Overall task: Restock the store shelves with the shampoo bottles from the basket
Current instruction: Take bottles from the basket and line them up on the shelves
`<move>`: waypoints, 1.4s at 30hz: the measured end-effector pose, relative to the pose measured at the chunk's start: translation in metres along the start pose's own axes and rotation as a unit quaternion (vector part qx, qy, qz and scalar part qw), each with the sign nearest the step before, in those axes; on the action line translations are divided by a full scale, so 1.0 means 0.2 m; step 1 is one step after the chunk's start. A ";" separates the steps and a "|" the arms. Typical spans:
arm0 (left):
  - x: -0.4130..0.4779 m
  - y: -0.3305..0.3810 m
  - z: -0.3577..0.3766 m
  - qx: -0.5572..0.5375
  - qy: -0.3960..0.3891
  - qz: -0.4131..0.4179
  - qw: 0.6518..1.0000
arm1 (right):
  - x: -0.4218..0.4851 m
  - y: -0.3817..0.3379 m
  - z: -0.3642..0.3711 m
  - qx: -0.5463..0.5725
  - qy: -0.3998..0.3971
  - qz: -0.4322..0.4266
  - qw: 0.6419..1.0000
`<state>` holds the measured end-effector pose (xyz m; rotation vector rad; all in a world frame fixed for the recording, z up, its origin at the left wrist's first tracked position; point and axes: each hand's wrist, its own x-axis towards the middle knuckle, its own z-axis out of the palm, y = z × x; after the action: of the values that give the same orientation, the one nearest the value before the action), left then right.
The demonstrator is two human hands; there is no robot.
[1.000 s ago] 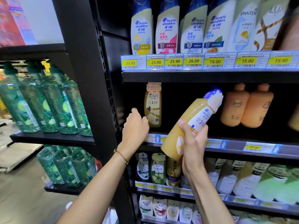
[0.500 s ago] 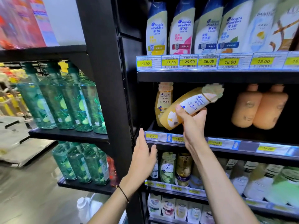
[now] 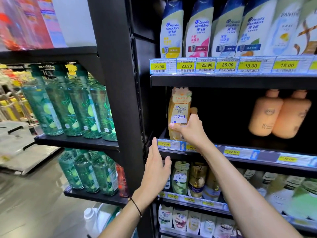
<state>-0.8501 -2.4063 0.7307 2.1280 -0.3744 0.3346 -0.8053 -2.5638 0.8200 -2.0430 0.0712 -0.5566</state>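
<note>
Now the shampoo bottle [image 3: 179, 114], tilted a moment earlier, stood upright at the left end of the middle shelf [image 3: 267, 154], the right hand [image 3: 190, 133] curled round its lower half. It was probably seated, though its base was hidden. The left hand [image 3: 157, 170] hovered straight-fingered and empty just below.

The shelf fronts [image 3: 240, 81] are brightly and evenly lit, while the bay behind the amber bottle [image 3: 179, 115] is left in deep shadow. A sheen is seen on the green bottles [image 3: 68, 103] and the floor [image 3: 34, 194]. Straight lines are bowed by the wide lens, and both side edges are smeared, perhaps by motion.
</note>
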 end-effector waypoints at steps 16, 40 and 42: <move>0.00 -0.01 0.02 -0.037 0.008 -0.027 0.999 | -0.08 -0.02 0.01 -0.164 -0.005 0.006 0.986; -0.47 0.06 -0.39 0.367 -0.132 0.235 0.890 | -1.07 -0.11 -0.15 -0.531 -0.029 -0.018 0.847; -0.54 0.03 -0.39 0.381 -0.127 0.213 0.891 | -1.16 -0.11 -0.14 -0.523 -0.051 0.007 0.851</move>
<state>-0.9593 -2.3290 0.7369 2.8628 -1.0054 0.5160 -1.0276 -2.5116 0.7669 -3.1287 0.4004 -0.4250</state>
